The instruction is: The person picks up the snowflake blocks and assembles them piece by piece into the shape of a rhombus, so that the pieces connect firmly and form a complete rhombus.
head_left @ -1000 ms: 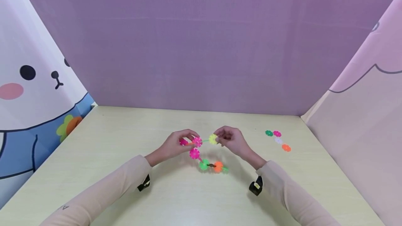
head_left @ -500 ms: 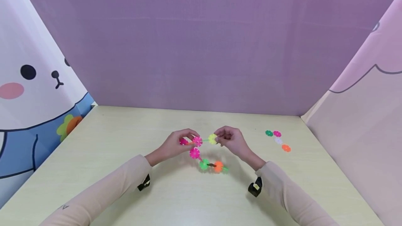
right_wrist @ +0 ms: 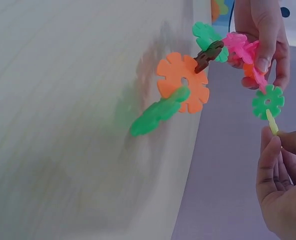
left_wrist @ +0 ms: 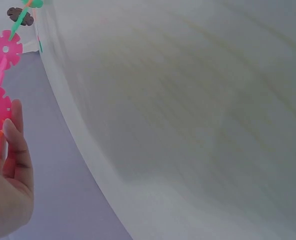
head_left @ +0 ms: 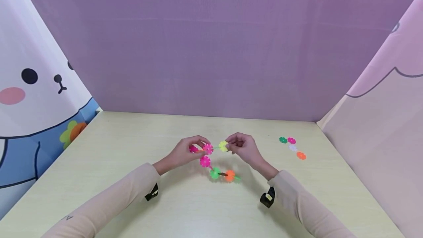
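Note:
A chain of interlocking plastic snowflake discs hangs between my hands over the table. My left hand (head_left: 183, 152) holds it near a pink disc (head_left: 208, 149), thumb and fingers pinching in the left wrist view. At the other end, my right hand (head_left: 245, 150) pinches a yellow disc (head_left: 223, 146) by its edge. In the right wrist view that yellow disc (right_wrist: 272, 122) is edge-on, slotted into a green disc (right_wrist: 268, 102). From the pink part, a lower branch runs through a green disc (head_left: 215, 173), a brown disc (head_left: 223, 174) and an orange disc (right_wrist: 175, 80) to a green end disc (right_wrist: 155, 116).
To the right on the pale wooden table (head_left: 138, 127) lie loose discs: dark green (head_left: 283, 140), pink (head_left: 291, 140), white (head_left: 293, 148) and orange (head_left: 301, 155). A purple panel (head_left: 211, 47) stands behind the table, with printed cloth panels at both sides.
The right hand and the yellow disc have shifted very slightly left, toward the pink disc. The left hand keeps its hold, and the loose discs lie where they were.

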Motion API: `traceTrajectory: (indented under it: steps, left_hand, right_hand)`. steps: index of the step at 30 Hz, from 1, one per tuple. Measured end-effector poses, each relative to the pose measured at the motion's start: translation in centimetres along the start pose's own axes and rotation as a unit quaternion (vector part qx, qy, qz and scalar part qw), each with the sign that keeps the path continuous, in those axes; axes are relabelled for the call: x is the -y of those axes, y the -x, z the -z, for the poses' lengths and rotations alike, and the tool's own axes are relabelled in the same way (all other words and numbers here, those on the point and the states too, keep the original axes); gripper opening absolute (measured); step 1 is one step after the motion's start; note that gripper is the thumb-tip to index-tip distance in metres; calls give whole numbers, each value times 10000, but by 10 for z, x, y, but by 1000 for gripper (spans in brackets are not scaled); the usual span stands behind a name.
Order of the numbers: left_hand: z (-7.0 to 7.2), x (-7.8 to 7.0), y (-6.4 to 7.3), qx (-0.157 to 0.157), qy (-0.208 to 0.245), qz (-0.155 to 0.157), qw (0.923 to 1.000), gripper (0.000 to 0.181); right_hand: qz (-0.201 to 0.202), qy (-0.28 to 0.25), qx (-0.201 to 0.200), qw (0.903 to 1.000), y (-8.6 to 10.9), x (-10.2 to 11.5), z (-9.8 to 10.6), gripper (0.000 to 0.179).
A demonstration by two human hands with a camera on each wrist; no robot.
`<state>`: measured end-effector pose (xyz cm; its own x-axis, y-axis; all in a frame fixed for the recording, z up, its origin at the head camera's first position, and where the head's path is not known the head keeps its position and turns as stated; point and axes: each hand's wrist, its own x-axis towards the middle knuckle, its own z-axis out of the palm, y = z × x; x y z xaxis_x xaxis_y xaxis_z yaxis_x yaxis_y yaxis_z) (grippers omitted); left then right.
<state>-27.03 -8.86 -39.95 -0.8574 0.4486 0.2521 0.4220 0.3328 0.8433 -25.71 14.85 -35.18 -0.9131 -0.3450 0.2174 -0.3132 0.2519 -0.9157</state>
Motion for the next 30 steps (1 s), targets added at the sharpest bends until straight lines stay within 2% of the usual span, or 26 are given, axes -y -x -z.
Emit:
traceTrajectory:
  steps: [15,20,26,30]
  left_hand:
    - [0,-3,0,-114,-148,-20,9998,25]
    - [0,-3,-1,-208,92,-88,9997,24]
    - [0,-2,-2,-335,233,131,9991,29]
    - [2,-18,1,-343,278,308,9985,26]
  right_hand:
    - [30,198,-30,9998,-1,1,-6,14]
    - [97,185,-72,9998,-1,1,-11,13]
    - [155,101,-291,9994,0,2,-16,14]
    - [278,135,-330,9990,-1,-1,-17,14]
